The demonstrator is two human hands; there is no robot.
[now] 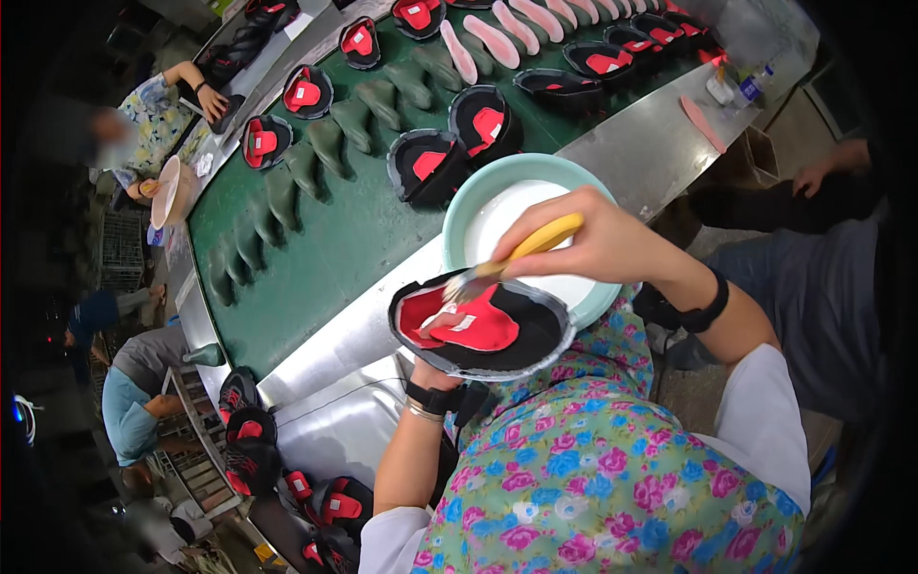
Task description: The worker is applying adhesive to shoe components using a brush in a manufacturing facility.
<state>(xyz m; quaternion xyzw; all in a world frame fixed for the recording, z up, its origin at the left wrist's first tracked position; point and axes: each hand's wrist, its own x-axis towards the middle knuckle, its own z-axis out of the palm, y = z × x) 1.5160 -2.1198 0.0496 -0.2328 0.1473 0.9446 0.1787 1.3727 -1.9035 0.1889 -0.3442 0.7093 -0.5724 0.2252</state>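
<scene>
My left hand (435, 375) grips a black shoe upper (537, 337) from below, with its fingertips showing inside the opening. The upper has a red lining with a small white label and a pale rough edge along its rim. In my right hand (601, 237) is a brush with a yellow handle (548, 235), pinched between thumb and fingers. Its bristles point down into the upper, over the red lining. Just behind the upper stands a pale green basin (457, 199) with white liquid (502, 220) in it, partly hidden by my right hand.
A green conveyor belt (335, 251) carries dark green shoe lasts (325, 145), pink insoles (492, 40) and more uppers (421, 165). Several uppers (251, 430) sit at lower left. A bottle (754, 86) stands on the metal edge. Other people work across the belt and nearby.
</scene>
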